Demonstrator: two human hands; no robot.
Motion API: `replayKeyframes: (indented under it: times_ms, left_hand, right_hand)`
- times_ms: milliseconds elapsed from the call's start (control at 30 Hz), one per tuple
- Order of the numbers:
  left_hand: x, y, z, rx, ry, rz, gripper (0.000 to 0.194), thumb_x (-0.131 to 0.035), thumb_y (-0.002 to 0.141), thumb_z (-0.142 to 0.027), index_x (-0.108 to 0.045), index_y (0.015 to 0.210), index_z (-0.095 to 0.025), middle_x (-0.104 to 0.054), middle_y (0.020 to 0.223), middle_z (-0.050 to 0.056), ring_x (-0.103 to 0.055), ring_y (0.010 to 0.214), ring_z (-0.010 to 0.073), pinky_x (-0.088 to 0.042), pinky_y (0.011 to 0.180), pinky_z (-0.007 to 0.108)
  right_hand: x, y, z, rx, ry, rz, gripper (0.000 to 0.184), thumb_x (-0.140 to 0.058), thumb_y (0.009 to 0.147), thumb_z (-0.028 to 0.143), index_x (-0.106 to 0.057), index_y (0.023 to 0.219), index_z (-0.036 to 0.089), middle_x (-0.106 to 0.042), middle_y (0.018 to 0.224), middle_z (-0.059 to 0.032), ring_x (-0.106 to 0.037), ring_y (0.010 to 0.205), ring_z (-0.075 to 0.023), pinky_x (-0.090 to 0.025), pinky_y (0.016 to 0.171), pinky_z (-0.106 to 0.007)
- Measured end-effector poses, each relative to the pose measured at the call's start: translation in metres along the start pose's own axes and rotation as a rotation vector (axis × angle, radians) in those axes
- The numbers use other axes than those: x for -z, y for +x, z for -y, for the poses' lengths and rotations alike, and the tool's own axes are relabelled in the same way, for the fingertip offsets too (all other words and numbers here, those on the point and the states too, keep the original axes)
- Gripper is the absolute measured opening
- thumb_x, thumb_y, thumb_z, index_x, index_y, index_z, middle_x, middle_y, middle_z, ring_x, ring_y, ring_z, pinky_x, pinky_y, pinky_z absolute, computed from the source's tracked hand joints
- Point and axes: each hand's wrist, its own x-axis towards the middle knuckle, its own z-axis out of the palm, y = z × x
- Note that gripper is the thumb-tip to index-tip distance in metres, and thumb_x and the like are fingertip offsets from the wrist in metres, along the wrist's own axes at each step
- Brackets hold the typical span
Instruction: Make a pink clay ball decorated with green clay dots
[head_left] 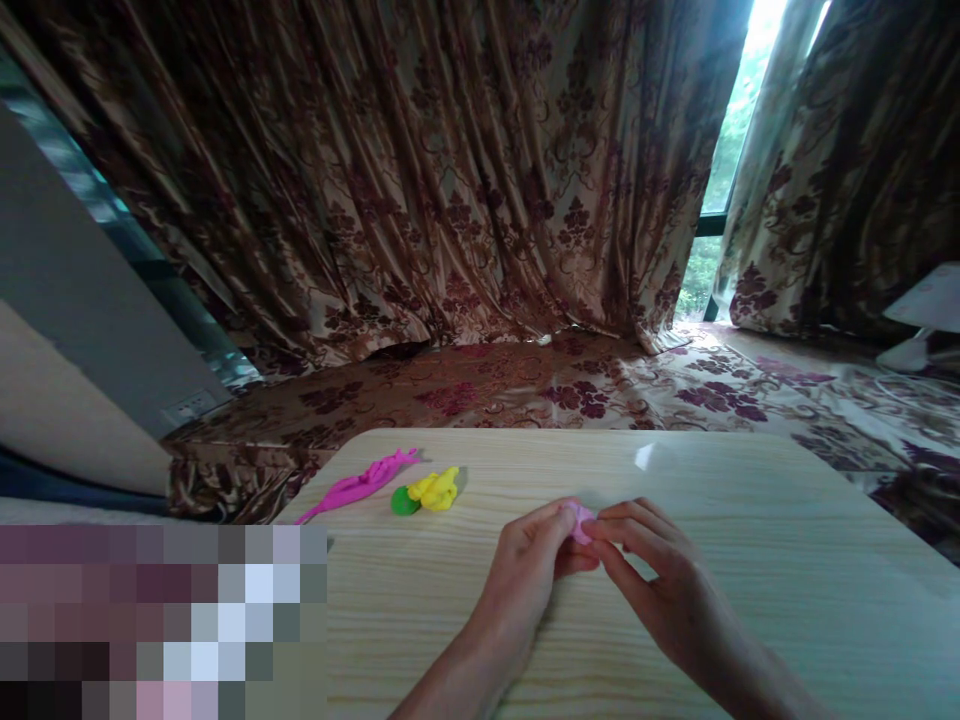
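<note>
Pinches a pale pink clay lump (580, 523) between the fingertips of left hand (529, 545) and right hand (664, 560), over the wood-grain surface (765, 520), right of yellow clay (436, 490), green clay (404, 502) and magenta clay (363, 484).

On our worktop (750, 560): clay pieces (435, 491), left.
Behind it: our curtain (465, 180).
Far right: our lamp (926, 300).
</note>
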Motion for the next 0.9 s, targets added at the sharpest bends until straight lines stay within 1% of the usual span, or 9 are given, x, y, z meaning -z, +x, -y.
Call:
replayKeyframes:
  times_ms: [100, 200, 300, 400, 500, 567, 633, 767, 900]
  left_hand:
    - [-0.001, -0.003, -0.006, 0.004, 0.015, 0.094, 0.027, -0.06, 0.08, -0.037, -0.067, 0.088, -0.012, -0.063, 0.084, 0.005, -0.057, 0.079, 0.0139, -0.048, 0.078, 0.028]
    - [-0.001, -0.004, -0.008, 0.029, 0.021, 0.155, 0.032, -0.058, 0.081, -0.038, -0.066, 0.097, -0.011, -0.065, 0.085, 0.007, -0.059, 0.074, 0.0136, -0.048, 0.076, 0.028]
    - [0.001, -0.002, -0.007, 0.066, 0.021, 0.114, 0.034, -0.058, 0.08, -0.04, -0.067, 0.096, -0.011, -0.066, 0.08, 0.008, -0.06, 0.064, 0.0135, -0.048, 0.067, 0.027]
    - [0.003, 0.0, -0.005, 0.106, 0.003, 0.034, 0.036, -0.056, 0.08, -0.041, -0.068, 0.088, -0.009, -0.065, 0.068, 0.007, -0.057, 0.053, 0.0119, -0.046, 0.055, 0.024]
    - [0.003, 0.0, -0.003, 0.116, -0.021, 0.049, 0.038, -0.055, 0.08, -0.043, -0.068, 0.086, -0.008, -0.065, 0.068, 0.008, -0.057, 0.054, 0.0126, -0.046, 0.055, 0.024]
    - [0.002, -0.001, 0.0, 0.127, -0.021, 0.07, 0.038, -0.053, 0.081, -0.044, -0.068, 0.088, -0.009, -0.066, 0.07, 0.008, -0.059, 0.058, 0.0142, -0.046, 0.058, 0.026]
    - [0.001, -0.001, 0.003, 0.138, -0.017, 0.09, 0.039, -0.051, 0.082, -0.045, -0.067, 0.089, -0.01, -0.066, 0.069, 0.008, -0.06, 0.059, 0.0148, -0.046, 0.059, 0.026]
    - [0.001, 0.0, 0.007, 0.199, -0.004, 0.162, 0.054, -0.04, 0.084, -0.056, -0.066, 0.075, -0.009, -0.06, 0.062, 0.006, -0.055, 0.053, 0.0132, -0.045, 0.056, 0.026]
    - [0.002, 0.001, 0.004, 0.198, 0.022, 0.178, 0.048, -0.049, 0.079, -0.057, -0.062, 0.07, -0.011, -0.05, 0.059, 0.001, -0.045, 0.05, 0.0091, -0.04, 0.05, 0.023]
  right_hand:
    - [0.002, 0.001, -0.001, -0.025, 0.031, -0.03, 0.013, -0.054, 0.086, 0.014, -0.063, 0.091, 0.022, -0.059, 0.086, -0.0043, -0.053, 0.082, -0.0187, -0.046, 0.07, -0.032]
    - [0.005, 0.004, 0.0, -0.056, 0.051, -0.029, 0.02, -0.053, 0.086, 0.013, -0.06, 0.102, 0.022, -0.058, 0.085, -0.0037, -0.053, 0.08, -0.018, -0.047, 0.069, -0.032]
    - [0.008, 0.006, 0.003, -0.026, 0.021, 0.007, 0.03, -0.057, 0.085, 0.017, -0.056, 0.114, 0.023, -0.057, 0.091, -0.0048, -0.053, 0.087, -0.0193, -0.047, 0.074, -0.033]
    - [0.01, 0.006, 0.007, 0.0, -0.031, 0.095, 0.034, -0.062, 0.083, 0.024, -0.054, 0.116, 0.023, -0.057, 0.098, -0.0063, -0.052, 0.093, -0.0211, -0.047, 0.077, -0.035]
    - [0.01, 0.005, 0.008, 0.001, -0.124, 0.133, 0.036, -0.06, 0.083, 0.023, -0.052, 0.118, 0.021, -0.059, 0.094, -0.0067, -0.053, 0.088, -0.0214, -0.048, 0.073, -0.035]
    - [0.01, 0.004, 0.008, 0.006, -0.196, 0.143, 0.031, -0.057, 0.084, 0.02, -0.053, 0.115, 0.019, -0.06, 0.088, -0.0064, -0.052, 0.082, -0.0212, -0.047, 0.069, -0.034]
    - [0.009, 0.003, 0.008, 0.015, -0.247, 0.154, 0.018, -0.052, 0.085, 0.016, -0.056, 0.102, 0.018, -0.059, 0.082, -0.0059, -0.051, 0.076, -0.0206, -0.044, 0.065, -0.033]
    - [0.007, 0.002, 0.007, 0.042, -0.268, 0.12, 0.01, -0.047, 0.084, 0.012, -0.055, 0.088, 0.017, -0.056, 0.075, -0.0048, -0.048, 0.071, -0.019, -0.042, 0.068, -0.035]
    - [0.005, 0.002, 0.005, 0.004, -0.162, 0.101, 0.01, -0.047, 0.085, 0.012, -0.054, 0.082, 0.018, -0.053, 0.071, -0.0019, -0.048, 0.068, -0.0168, -0.042, 0.068, -0.034]
